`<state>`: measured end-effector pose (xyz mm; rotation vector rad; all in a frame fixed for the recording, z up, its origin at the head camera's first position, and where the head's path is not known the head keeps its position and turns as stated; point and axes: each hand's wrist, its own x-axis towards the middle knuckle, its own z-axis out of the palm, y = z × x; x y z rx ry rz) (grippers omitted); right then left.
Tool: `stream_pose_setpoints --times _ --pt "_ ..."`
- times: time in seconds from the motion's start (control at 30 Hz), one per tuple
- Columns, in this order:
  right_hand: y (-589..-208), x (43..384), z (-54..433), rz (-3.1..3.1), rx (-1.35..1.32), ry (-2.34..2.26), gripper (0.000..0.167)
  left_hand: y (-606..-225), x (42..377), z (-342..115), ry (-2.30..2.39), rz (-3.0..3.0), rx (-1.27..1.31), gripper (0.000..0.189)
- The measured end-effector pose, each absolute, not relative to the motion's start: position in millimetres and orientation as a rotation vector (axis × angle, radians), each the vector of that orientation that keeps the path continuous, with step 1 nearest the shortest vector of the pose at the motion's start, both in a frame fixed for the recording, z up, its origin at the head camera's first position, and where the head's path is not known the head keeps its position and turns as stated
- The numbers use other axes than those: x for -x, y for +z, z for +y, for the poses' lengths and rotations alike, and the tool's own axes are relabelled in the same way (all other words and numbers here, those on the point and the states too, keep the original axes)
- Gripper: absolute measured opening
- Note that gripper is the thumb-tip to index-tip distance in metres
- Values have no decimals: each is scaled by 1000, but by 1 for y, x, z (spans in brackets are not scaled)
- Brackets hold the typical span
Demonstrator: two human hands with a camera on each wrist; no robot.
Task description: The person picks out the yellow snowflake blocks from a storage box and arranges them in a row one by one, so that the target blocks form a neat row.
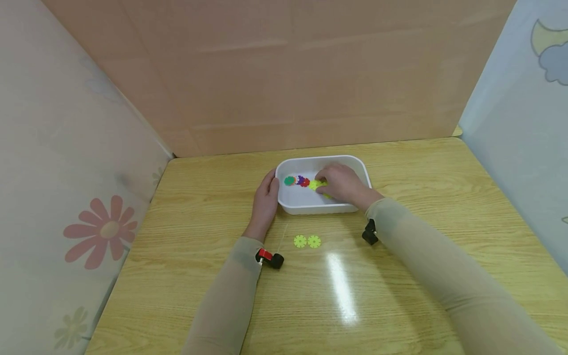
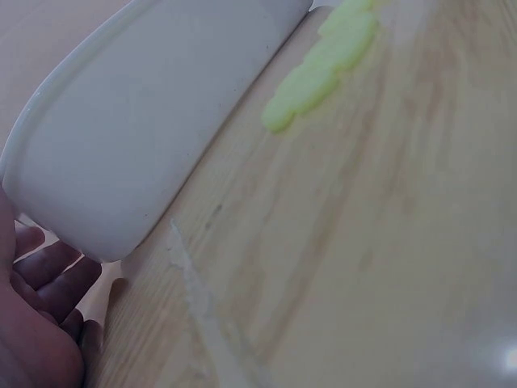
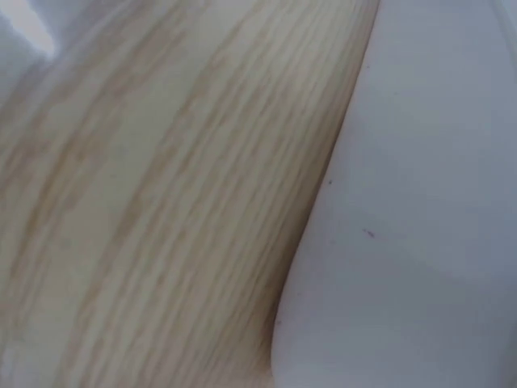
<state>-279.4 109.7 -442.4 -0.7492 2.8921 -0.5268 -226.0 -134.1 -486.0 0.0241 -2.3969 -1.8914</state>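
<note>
A white plastic tray [image 1: 319, 209] stands on the table, holding several small notched plastic discs. My left hand [image 1: 265, 197] grips its left end, fingers bent round the outside in the left wrist view. My right hand [image 1: 343, 183] reaches inside over the tray's right half, thumb and fingers pinching at yellow-green notched discs [image 1: 314, 185]; the hand partly covers them. Left of these lie a red disc [image 1: 304, 182], a purple disc [image 1: 300, 179] and a green disc [image 1: 289, 181]. In the right wrist view only the tray's outer wall [image 3: 404, 210] and the tabletop show.
Two yellow-green discs [image 1: 314, 241] lie side by side on the wooden table [image 1: 213, 197] in front of the tray. A tan panel [image 1: 293, 79] rises behind the table. Pale printed walls [image 1: 53, 148] stand at left and right.
</note>
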Motion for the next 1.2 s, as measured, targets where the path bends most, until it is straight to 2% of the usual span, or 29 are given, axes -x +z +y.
stream_pose_setpoints --times 0.37,0.67,0.97,1.2 --pt "-431 271 116 2879 623 -753 39 -485 227 -131 -1891 -2392 -28 51" --pt "-424 257 126 2907 692 -916 37 -486 227 -131 -1905 -2382 -21 50" --pt "-419 232 137 3082 917 -997 31 -487 226 -131 -1931 -2387 -32 51" --pt "-413 213 140 3158 1146 -1007 35 -488 227 -132 -1940 -2379 -27 52"
